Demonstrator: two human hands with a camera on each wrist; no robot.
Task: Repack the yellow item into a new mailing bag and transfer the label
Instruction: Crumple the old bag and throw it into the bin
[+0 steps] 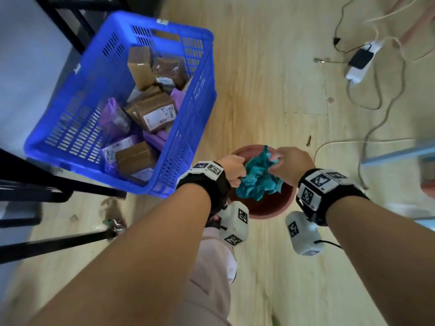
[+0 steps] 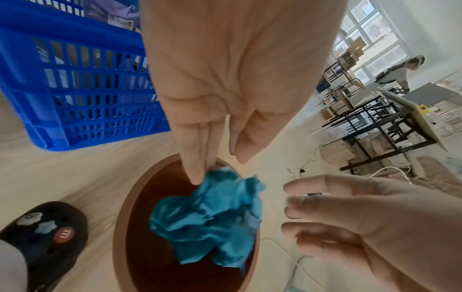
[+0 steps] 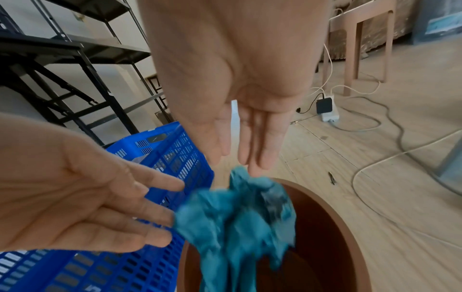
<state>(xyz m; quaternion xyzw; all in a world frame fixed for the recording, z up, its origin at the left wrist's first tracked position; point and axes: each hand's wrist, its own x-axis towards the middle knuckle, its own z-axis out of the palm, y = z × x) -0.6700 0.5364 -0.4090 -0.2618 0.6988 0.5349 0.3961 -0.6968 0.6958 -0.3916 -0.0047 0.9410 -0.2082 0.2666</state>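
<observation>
A crumpled teal mailing bag (image 1: 257, 177) hangs over the mouth of a round brown bin (image 1: 266, 214) on the floor. My left hand (image 1: 239, 171) is at its left side and my right hand (image 1: 279, 161) at its right. In the left wrist view the left hand (image 2: 217, 166) points straight fingers down, and they just touch the top of the bag (image 2: 212, 213). In the right wrist view the right hand (image 3: 240, 162) is also flat, its fingertips at the bag's (image 3: 237, 217) upper edge, and the bag is blurred. Neither hand curls round it. No yellow item is in view.
A blue slotted crate (image 1: 204, 109) with several brown and purple parcels stands left of the bin. Black shelf frames (image 1: 35, 184) lie further left. A power strip (image 1: 360, 62) and cables trail across the wooden floor at the right. My dark shoe (image 2: 45, 237) is beside the bin (image 2: 117, 227).
</observation>
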